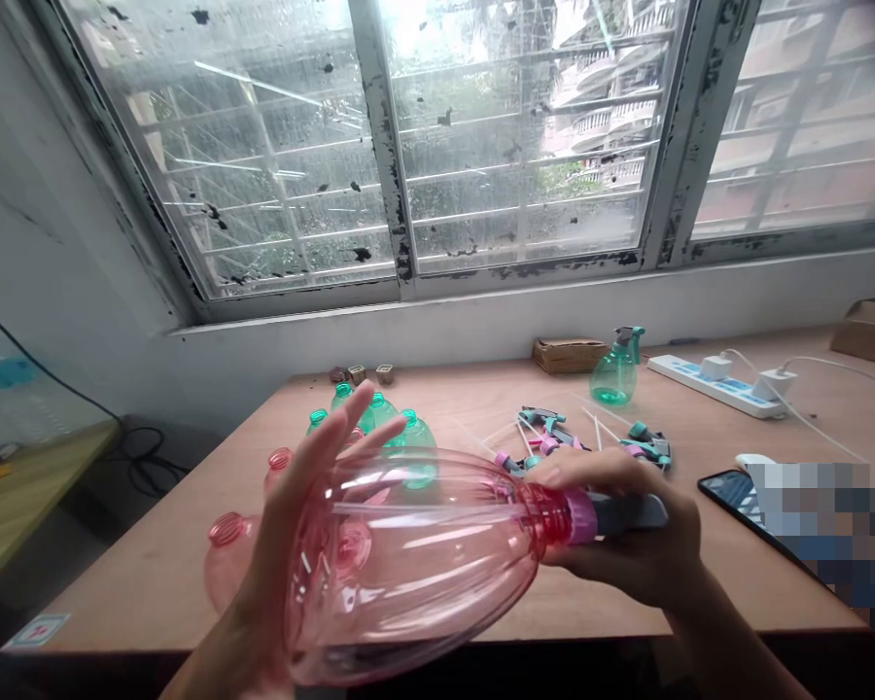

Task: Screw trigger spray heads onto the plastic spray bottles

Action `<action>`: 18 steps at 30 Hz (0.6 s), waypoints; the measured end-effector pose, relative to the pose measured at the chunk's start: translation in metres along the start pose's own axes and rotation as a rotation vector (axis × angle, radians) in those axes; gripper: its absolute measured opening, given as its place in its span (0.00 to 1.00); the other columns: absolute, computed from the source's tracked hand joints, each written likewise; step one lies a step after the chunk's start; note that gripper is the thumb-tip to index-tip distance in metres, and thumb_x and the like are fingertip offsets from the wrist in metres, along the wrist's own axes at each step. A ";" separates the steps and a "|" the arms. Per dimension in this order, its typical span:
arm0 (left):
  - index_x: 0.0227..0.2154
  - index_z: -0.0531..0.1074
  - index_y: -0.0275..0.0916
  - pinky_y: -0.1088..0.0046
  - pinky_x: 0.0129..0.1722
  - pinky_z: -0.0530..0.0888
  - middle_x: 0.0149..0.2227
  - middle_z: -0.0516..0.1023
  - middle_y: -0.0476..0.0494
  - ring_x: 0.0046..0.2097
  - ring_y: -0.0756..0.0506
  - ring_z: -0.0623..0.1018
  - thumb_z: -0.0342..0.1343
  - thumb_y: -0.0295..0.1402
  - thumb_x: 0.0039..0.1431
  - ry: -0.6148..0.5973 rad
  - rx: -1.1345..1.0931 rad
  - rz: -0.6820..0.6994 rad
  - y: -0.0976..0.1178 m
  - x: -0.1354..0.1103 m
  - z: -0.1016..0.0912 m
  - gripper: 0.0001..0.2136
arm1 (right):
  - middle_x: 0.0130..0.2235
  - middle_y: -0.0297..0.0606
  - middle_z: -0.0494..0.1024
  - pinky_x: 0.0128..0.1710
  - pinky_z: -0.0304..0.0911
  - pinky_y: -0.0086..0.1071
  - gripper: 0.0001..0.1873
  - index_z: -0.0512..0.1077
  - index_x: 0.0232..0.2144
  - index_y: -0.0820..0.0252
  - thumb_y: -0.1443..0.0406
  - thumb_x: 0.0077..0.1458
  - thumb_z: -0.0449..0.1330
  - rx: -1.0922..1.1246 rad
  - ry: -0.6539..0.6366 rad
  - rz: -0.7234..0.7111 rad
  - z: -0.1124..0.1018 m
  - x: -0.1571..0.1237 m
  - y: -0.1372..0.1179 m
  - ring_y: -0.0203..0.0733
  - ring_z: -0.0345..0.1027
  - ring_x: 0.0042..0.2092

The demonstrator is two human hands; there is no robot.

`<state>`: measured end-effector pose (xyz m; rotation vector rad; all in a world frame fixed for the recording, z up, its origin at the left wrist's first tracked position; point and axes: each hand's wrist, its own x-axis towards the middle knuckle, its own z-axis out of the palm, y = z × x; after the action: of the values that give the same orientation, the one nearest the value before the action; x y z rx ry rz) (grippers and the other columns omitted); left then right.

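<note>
A clear pink spray bottle (423,574) lies sideways in the air between my hands, just above the table's front edge. My left hand (292,544) cups its base, with some fingers stretched upward along the far side. At the neck, my right hand (627,525) is closed around the pink collar (581,515) and the grey spray head (631,513). A thin dip tube runs inside the bottle. Behind it stand several green bottles (417,442) and pink bottles (229,554) with bare necks. Loose spray heads (543,423) with tubes lie in a pile beyond my right hand.
A green spray bottle (613,374) with its head on stands at the back, beside a cardboard box (569,356). A white power strip (715,386) with chargers lies to the right. Nearer is a dark-screened device (733,491), partly blurred out. The window is behind the table.
</note>
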<state>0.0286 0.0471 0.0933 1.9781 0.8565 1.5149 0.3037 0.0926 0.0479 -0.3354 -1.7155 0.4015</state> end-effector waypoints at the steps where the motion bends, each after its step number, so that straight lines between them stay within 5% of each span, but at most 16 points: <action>1: 0.66 0.62 0.64 0.37 0.60 0.74 0.74 0.54 0.54 0.69 0.18 0.61 0.62 0.66 0.47 -0.005 -0.025 0.002 0.001 0.004 0.001 0.42 | 0.40 0.39 0.86 0.40 0.77 0.41 0.26 0.76 0.50 0.50 0.66 0.49 0.77 -0.028 -0.010 -0.031 0.000 -0.001 0.001 0.52 0.82 0.39; 5: 0.66 0.64 0.55 0.37 0.63 0.70 0.73 0.57 0.44 0.69 0.17 0.61 0.67 0.64 0.43 -0.015 0.000 -0.032 0.011 0.009 0.009 0.47 | 0.40 0.39 0.86 0.41 0.77 0.41 0.26 0.76 0.50 0.51 0.68 0.49 0.77 -0.035 -0.038 -0.053 -0.002 0.000 0.004 0.51 0.82 0.40; 11: 0.59 0.70 0.66 0.38 0.66 0.67 0.71 0.61 0.55 0.71 0.23 0.59 0.75 0.52 0.42 0.030 0.125 0.114 0.016 0.003 0.011 0.38 | 0.33 0.36 0.84 0.30 0.76 0.34 0.25 0.76 0.46 0.51 0.65 0.47 0.79 0.117 -0.096 0.089 -0.002 0.005 0.003 0.47 0.80 0.32; 15: 0.67 0.58 0.67 0.40 0.67 0.67 0.74 0.53 0.55 0.74 0.24 0.53 0.73 0.55 0.42 0.021 0.087 0.145 0.008 0.009 0.005 0.49 | 0.36 0.38 0.85 0.34 0.77 0.37 0.26 0.76 0.49 0.51 0.67 0.48 0.77 0.050 -0.040 0.004 0.000 0.003 0.002 0.48 0.81 0.34; 18: 0.70 0.51 0.64 0.41 0.64 0.71 0.76 0.49 0.50 0.72 0.23 0.57 0.68 0.59 0.48 -0.028 -0.020 0.044 -0.004 0.016 0.001 0.49 | 0.40 0.39 0.86 0.41 0.77 0.42 0.28 0.75 0.52 0.51 0.70 0.51 0.75 -0.056 -0.023 -0.108 0.000 0.002 0.003 0.51 0.82 0.41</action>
<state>0.0319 0.0616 0.1008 2.0106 0.7881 1.5111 0.3030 0.0961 0.0484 -0.2782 -1.7613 0.2792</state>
